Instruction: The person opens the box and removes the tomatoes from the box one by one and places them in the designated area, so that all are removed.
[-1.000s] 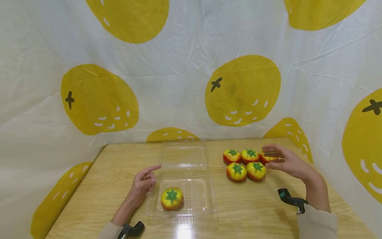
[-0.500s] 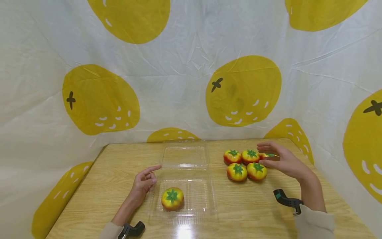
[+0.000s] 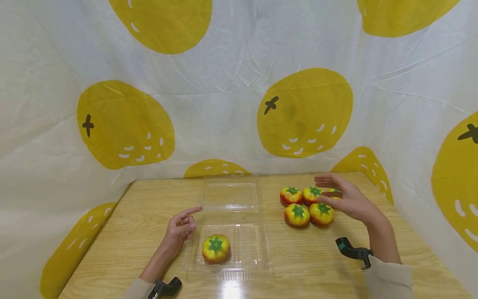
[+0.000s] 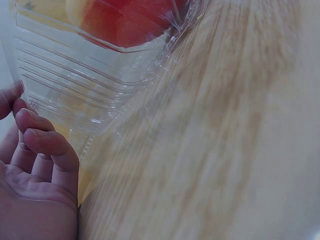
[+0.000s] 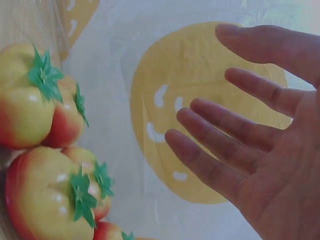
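Note:
A clear plastic clamshell container [image 3: 244,247] lies with its lid [image 3: 231,195] folded back. One yellow-and-red toy tomato [image 3: 215,249] with a green star-shaped top sits in the container's near left part. My left hand [image 3: 177,234] pinches the container's left rim between thumb and fingers, with the index finger stretched towards the hinge. My right hand [image 3: 349,201] hovers over the right side of a group of toy tomatoes [image 3: 296,214], fingers spread and holding nothing. It partly covers the back right tomato. In the right wrist view, these tomatoes [image 5: 45,195] are apart from the fingers.
The wooden table [image 3: 298,261] runs back to a white curtain [image 3: 216,124] printed with large yellow fruits, which also hangs along both sides. The tomato group stands in two rows right of the container.
My right hand has moved left and slightly up over the toy tomatoes. My left hand, the container and the tomatoes look unmoved.

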Action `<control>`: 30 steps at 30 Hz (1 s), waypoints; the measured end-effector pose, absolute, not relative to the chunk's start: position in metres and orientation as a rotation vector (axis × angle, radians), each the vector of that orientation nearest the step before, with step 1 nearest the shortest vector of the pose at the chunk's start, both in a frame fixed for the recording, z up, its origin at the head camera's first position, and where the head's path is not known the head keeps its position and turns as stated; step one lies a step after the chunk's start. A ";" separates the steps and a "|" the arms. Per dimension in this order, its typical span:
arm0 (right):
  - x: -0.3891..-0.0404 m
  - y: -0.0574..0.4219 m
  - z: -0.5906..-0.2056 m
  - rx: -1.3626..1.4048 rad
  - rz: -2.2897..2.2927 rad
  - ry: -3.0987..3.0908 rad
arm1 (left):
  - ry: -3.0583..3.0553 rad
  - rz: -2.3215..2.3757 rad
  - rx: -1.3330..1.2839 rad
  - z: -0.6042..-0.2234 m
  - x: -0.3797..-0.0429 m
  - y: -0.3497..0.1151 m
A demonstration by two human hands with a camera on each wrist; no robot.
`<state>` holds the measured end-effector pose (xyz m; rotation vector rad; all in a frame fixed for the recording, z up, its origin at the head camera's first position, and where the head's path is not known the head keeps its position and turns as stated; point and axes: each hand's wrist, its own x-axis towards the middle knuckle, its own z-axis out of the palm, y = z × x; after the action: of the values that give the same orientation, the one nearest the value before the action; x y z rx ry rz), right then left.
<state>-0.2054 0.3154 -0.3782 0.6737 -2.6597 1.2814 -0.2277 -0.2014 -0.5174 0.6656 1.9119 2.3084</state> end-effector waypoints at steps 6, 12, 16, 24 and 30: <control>-0.205 0.302 -0.376 0.704 1.317 -2.604 | 1.924 2.310 0.666 -0.517 -0.228 -0.202; -0.204 0.286 -0.373 0.788 1.347 -2.553 | 1.907 2.314 0.660 -0.518 -0.227 -0.202; -0.205 0.277 -0.374 0.838 1.328 -2.523 | 1.900 2.315 0.663 -0.518 -0.227 -0.202; -0.207 0.255 -0.375 0.868 1.358 -2.546 | 1.917 2.314 0.656 -0.518 -0.228 -0.201; -0.206 0.239 -0.376 0.895 1.340 -2.581 | 1.925 2.309 0.663 -0.519 -0.229 -0.201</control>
<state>-0.2061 0.2394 -0.3756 0.8953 -2.5815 1.3402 -0.2295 -0.2013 -0.5187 0.6634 1.9246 2.3093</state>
